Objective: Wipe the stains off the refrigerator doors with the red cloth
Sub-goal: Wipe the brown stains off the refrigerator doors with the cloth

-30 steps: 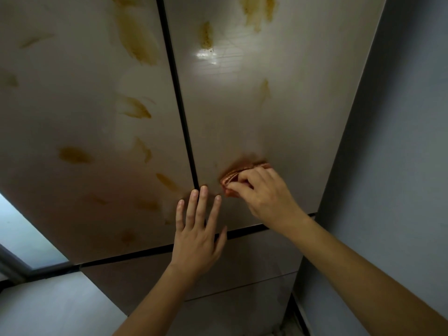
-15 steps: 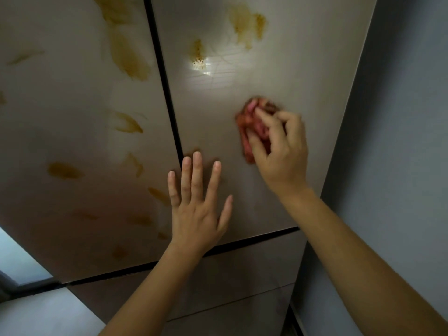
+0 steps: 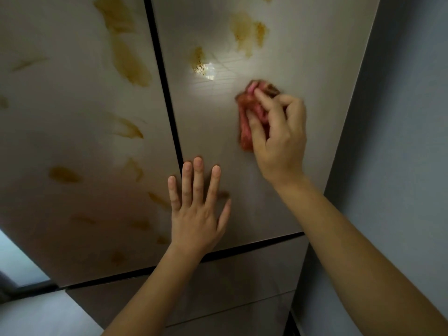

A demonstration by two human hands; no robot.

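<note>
My right hand (image 3: 278, 137) presses the bunched red cloth (image 3: 247, 120) against the right refrigerator door (image 3: 315, 57), at mid height. Above it on that door are a large yellow-brown stain (image 3: 247, 32) and a smaller speckled one (image 3: 200, 60) beside a bright reflection. My left hand (image 3: 196, 209) lies flat with fingers spread on the lower part of the same door, just right of the black gap (image 3: 164, 93). The left door (image 3: 60, 105) carries several brown smears, such as a long one (image 3: 128, 59) near the gap.
A grey-blue wall (image 3: 400, 141) runs along the fridge's right side, close to the door edge. Below the doors are drawer fronts (image 3: 242, 287) behind a dark horizontal gap. A pale surface (image 3: 29, 316) shows at the lower left.
My right hand carried the cloth from the door's lower part up to mid height, and the smear that was there is gone. My left hand stays flat on the door.
</note>
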